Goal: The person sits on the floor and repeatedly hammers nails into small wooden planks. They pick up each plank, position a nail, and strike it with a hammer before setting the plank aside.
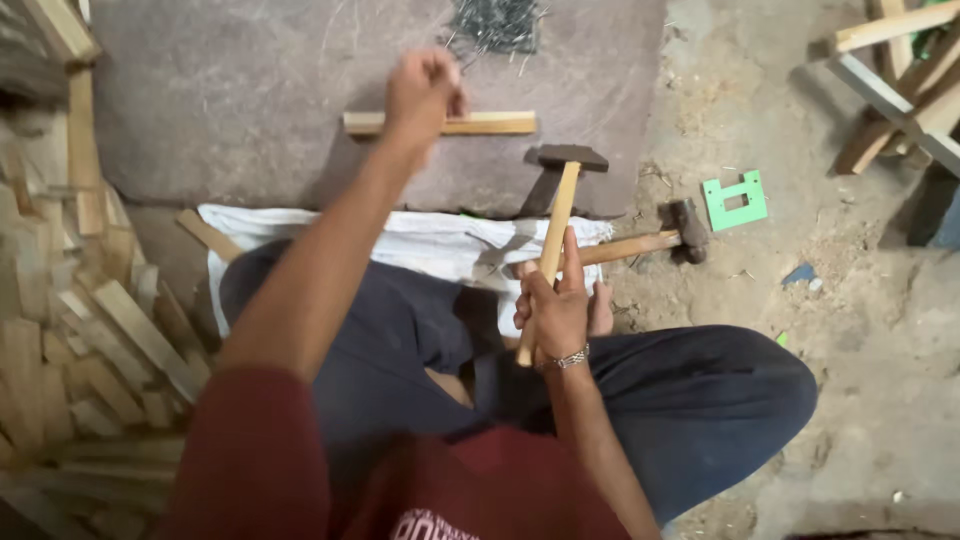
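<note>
Stone slab (250, 100): left hand (422, 92) fisted over wood strip (490, 123), contents hidden; right hand (555, 310) grips hammer (556, 215).

Hammers: two. One hammer (556, 215) with a pale wooden handle is raised; a second hammer (640, 243) lies on the ground.
Hands: two. The left hand (424, 92) is closed above the slab; the right hand (556, 312) grips the raised hammer's handle.
Wooden strips on the slab: one strip (480, 123).
Stone slabs: one grey slab (250, 90).
Nail heaps: one heap of nails (493, 22); single nails too many and too small to count.
White cloths: one cloth (420, 240).
Green plastic brackets: one bracket (735, 199).
Wrist bracelets: one bracelet (571, 357).
Stacked wood offcuts: pile at left (90, 330), count cannot be told; a smaller cluster (900, 80) at top right.
</note>
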